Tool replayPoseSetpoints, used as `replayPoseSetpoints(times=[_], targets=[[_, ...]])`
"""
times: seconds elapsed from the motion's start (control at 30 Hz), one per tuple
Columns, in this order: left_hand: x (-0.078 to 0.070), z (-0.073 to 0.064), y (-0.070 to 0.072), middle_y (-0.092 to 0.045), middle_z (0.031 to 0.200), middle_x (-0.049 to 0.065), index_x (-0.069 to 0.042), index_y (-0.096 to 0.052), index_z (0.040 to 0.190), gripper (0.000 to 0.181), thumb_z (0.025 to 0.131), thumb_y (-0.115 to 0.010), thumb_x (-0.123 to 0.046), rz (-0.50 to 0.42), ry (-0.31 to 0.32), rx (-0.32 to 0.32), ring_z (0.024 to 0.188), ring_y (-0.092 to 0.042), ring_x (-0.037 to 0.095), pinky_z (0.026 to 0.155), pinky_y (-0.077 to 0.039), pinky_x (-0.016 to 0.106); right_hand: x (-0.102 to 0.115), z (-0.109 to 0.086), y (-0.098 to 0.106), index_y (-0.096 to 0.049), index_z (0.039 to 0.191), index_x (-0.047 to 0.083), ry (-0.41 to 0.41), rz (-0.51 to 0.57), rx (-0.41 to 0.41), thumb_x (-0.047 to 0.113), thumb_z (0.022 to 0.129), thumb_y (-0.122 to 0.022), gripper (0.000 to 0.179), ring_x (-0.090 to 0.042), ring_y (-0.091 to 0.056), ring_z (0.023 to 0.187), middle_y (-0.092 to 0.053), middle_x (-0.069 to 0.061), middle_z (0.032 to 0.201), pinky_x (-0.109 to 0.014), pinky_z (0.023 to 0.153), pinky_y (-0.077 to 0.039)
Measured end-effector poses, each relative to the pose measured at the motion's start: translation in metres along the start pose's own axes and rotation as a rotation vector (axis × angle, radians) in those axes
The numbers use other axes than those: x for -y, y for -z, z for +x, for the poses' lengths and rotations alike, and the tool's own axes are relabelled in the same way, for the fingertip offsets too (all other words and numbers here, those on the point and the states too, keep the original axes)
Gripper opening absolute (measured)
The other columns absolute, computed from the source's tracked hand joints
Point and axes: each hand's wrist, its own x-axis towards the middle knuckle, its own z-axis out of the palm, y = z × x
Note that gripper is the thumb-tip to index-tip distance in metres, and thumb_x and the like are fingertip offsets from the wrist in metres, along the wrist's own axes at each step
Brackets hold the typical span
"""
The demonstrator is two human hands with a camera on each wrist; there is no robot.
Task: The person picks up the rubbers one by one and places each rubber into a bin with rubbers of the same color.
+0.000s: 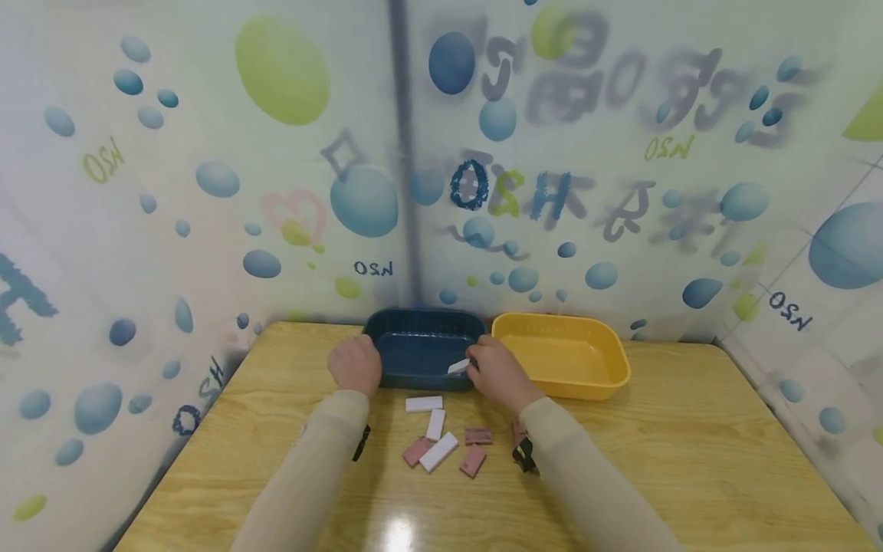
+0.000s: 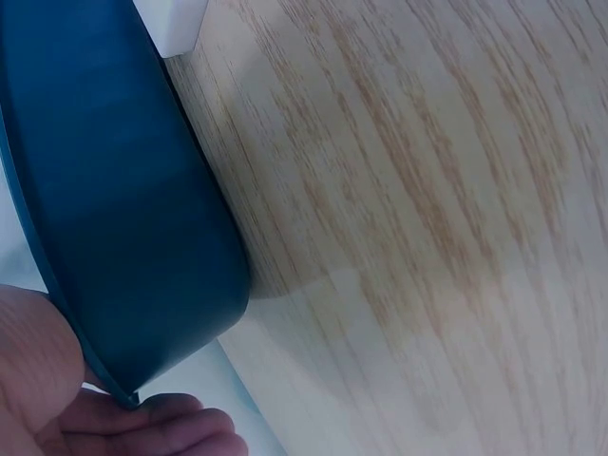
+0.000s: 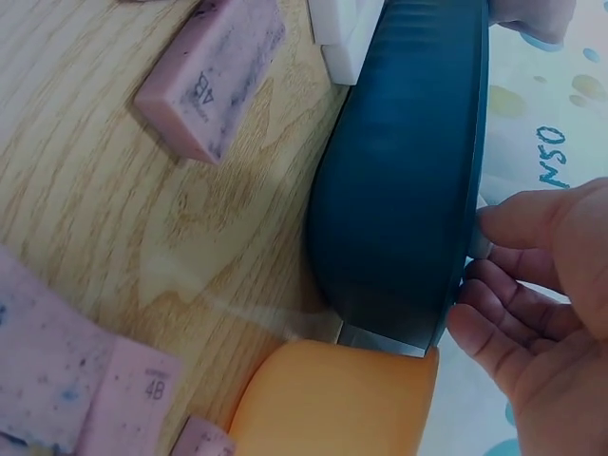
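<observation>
My left hand grips the left end of a dark blue plastic tray; in the left wrist view its thumb and fingers lie on either side of the rim. At the tray's front right corner, my right hand pinches a small white eraser, which overlaps the tray in the head view. From the right wrist, the fingers appear right at the rim, and the eraser is mostly hidden. Several white erasers and pink erasers marked 4B lie in front of the tray.
A yellow tray stands close beside the blue one on the right. Both are on a wooden table, near its back edge. A patterned curtain-like wall rises behind and at both sides.
</observation>
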Motion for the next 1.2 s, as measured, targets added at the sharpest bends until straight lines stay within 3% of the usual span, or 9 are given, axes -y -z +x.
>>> replayPoseSetpoints(times=[0.47, 0.83, 1.2], targets=[[0.001, 0.0, 0.001, -0.057, 0.057, 0.007, -0.007, -0.061, 0.063, 0.042, 0.103, -0.052, -0.01, 0.01, -0.013, 0.01, 0.049, -0.057, 0.016, 0.041, -0.042, 0.03, -0.002, 0.005, -0.004, -0.074, 0.106, -0.004, -0.004, -0.019, -0.004, 0.004, 0.094, -0.071, 0.015, -0.029, -0.063, 0.087, -0.063, -0.014, 0.093, -0.043, 0.085, -0.056], [0.001, 0.0, 0.0, -0.059, 0.058, 0.008, -0.006, -0.062, 0.064, 0.041, 0.104, -0.053, -0.011, 0.012, -0.007, 0.007, 0.05, -0.059, 0.018, 0.042, -0.044, 0.031, -0.002, -0.002, 0.001, -0.074, 0.107, -0.004, -0.045, 0.014, -0.016, 0.005, 0.094, -0.071, 0.016, -0.028, -0.062, 0.09, -0.064, -0.013, 0.096, -0.044, 0.089, -0.056], [-0.002, -0.003, 0.005, -0.062, 0.061, 0.01, -0.005, -0.064, 0.067, 0.039, 0.104, -0.053, -0.01, -0.001, 0.001, 0.021, 0.052, -0.061, 0.02, 0.043, -0.046, 0.033, 0.002, -0.014, 0.007, -0.075, 0.104, -0.002, -0.031, 0.045, -0.041, 0.005, 0.093, -0.072, 0.013, -0.025, -0.059, 0.088, -0.063, -0.011, 0.094, -0.042, 0.086, -0.056]])
